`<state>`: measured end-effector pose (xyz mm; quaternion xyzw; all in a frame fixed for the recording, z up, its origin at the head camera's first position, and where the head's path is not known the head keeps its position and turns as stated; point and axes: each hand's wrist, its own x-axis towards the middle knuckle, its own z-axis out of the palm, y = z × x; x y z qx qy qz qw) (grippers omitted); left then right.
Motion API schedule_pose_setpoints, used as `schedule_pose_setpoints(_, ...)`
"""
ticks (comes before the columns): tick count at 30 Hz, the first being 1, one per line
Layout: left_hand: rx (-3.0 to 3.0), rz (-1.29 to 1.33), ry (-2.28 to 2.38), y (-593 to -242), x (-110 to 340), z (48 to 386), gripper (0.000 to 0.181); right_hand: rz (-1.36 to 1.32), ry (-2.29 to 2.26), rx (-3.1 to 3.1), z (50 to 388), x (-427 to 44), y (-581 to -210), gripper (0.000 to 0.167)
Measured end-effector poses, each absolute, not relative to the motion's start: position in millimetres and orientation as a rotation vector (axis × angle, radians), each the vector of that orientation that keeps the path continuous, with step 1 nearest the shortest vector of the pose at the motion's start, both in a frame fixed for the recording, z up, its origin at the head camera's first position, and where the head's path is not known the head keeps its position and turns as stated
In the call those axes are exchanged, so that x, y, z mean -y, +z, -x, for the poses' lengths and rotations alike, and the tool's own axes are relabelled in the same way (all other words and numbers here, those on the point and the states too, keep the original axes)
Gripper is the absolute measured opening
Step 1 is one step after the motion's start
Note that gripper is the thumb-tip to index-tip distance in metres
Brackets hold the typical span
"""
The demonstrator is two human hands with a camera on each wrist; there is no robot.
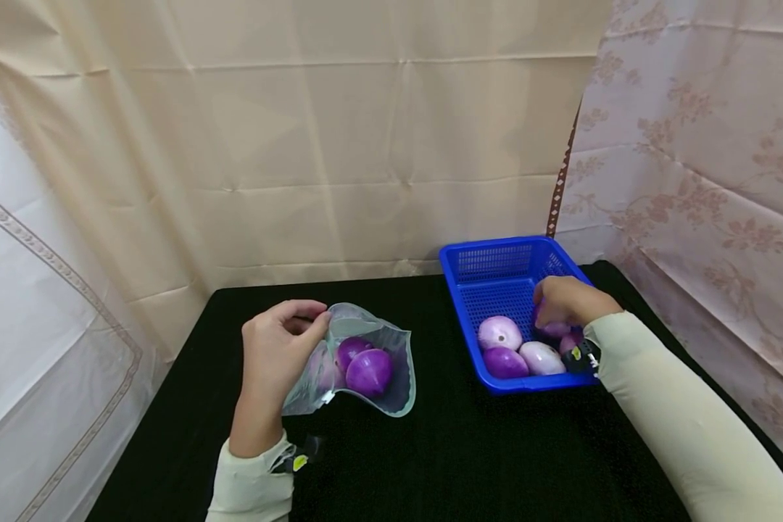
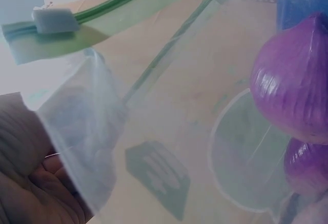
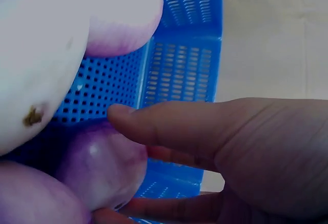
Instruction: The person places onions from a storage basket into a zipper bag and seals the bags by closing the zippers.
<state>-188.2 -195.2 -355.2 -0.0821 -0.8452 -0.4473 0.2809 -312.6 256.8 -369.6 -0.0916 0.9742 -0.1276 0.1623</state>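
My left hand (image 1: 279,355) pinches the upper left edge of a clear zip bag (image 1: 401,362), its mouth spread. Several purple onions (image 1: 368,373) lie inside it; two of them (image 2: 294,80) show through the film in the left wrist view, beside a white slider (image 2: 55,21). In the blue basket (image 1: 460,304), my right hand (image 1: 570,301) has its thumb and fingers curled round a purple onion (image 3: 102,165). White and purple onions (image 1: 499,333) lie to the left of that hand, and the onion it grips is partly hidden by the hand in the head view.
A black cloth (image 1: 391,464) covers the table under the bag and basket. A beige curtain (image 1: 300,145) hangs behind, with a white cloth (image 1: 39,326) on the left and a floral one (image 1: 711,145) on the right.
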Motion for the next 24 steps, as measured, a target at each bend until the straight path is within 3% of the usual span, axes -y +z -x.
schedule_pose_setpoints(13,2.266,0.222,-1.198,-355,195,188,0.006,0.28,-0.402,-2.934,314,-254,-360,0.05)
schedule_pose_setpoints(19,2.262,0.228,-1.187,-353,194,188,0.006,0.387,-0.797,-3.003,270,-221,-333,0.054)
schedule_pose_setpoints(24,2.259,0.229,-1.2,-353,195,187,0.006,0.652,-1.244,-2.93,220,-175,-331,0.053)
